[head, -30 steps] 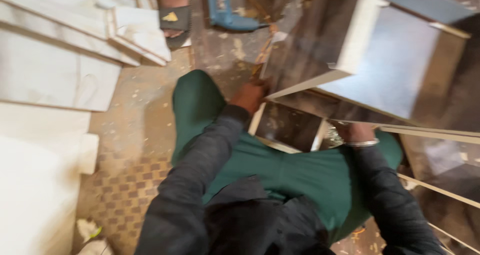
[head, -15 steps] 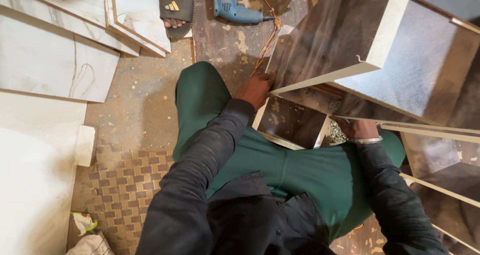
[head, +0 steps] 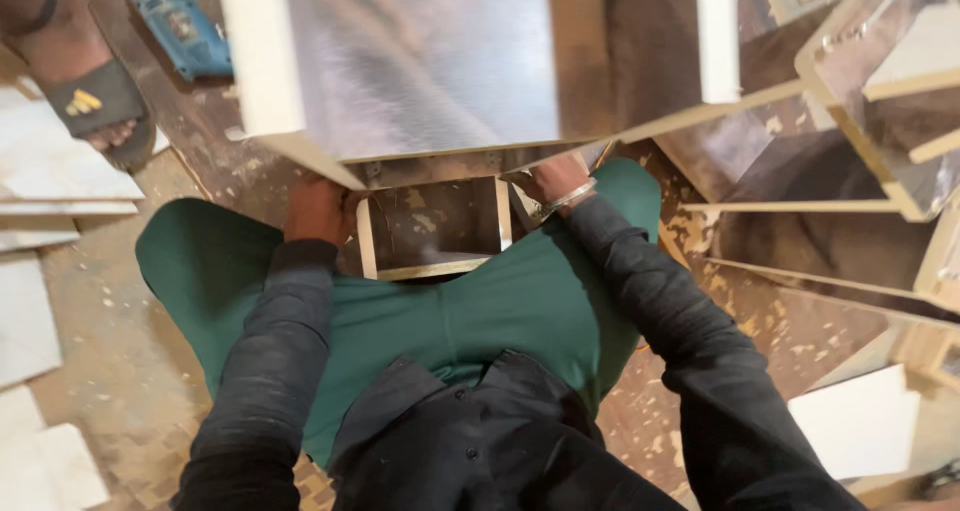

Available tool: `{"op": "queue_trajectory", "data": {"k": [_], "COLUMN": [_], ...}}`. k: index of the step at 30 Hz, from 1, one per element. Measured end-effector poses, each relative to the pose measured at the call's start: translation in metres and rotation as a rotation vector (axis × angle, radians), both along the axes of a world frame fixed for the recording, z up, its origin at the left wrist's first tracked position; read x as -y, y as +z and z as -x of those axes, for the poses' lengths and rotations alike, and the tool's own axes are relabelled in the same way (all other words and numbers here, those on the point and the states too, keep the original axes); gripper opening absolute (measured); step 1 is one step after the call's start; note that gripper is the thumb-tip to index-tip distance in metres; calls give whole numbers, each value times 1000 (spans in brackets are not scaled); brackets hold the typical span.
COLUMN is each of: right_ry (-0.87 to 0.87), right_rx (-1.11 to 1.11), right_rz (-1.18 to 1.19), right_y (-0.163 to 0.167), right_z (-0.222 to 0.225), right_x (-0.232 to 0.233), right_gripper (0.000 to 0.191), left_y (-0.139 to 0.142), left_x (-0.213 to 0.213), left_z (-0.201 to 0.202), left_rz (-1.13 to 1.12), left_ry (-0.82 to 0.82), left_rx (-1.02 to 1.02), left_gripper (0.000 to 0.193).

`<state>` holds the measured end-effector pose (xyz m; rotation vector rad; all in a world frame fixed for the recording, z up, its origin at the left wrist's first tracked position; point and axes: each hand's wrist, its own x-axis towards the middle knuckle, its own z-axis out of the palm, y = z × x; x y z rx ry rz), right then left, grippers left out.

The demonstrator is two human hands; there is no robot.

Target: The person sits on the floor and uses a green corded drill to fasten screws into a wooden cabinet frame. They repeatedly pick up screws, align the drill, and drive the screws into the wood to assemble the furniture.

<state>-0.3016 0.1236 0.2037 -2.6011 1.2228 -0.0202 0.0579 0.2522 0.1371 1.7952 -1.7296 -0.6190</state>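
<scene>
Two hands, left hand [head: 318, 209] and right hand [head: 548, 181], grip one cabinet box [head: 430, 71].

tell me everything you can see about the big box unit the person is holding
The cabinet unit is a large open box of board with pale cream edges and a glossy, reflective grey laminate inside, with brown panels beside it. It is tilted over the person's lap. A small open compartment with light wooden edging shows under it, between the knees. The left hand grips its lower left corner and the right hand, with a metal bangle at the wrist, holds the lower edge on the right.
</scene>
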Motion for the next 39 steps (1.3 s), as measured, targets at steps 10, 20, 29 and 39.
{"op": "queue_trajectory", "data": {"k": [10,20,29,39], "right_ry": [15,58,42,71], "right_rx": [340,344,323,167], "right_rz": [20,122,87,-21], "right_y": [10,-3,-6,-5], "right_z": [7,18,17,12], "right_x": [-5,-2,3,12], "right_gripper": [30,11,8,29], "left_y": [-6,22,18,11], "left_x": [0,-6,-5,7], "left_z": [-3,13,12,8], "left_rz": [-120,-56,-68,-107], "left_ry": [-15,11,19,62], "left_rx": [208,65,70,21], "left_gripper": [22,25,24,22]}}
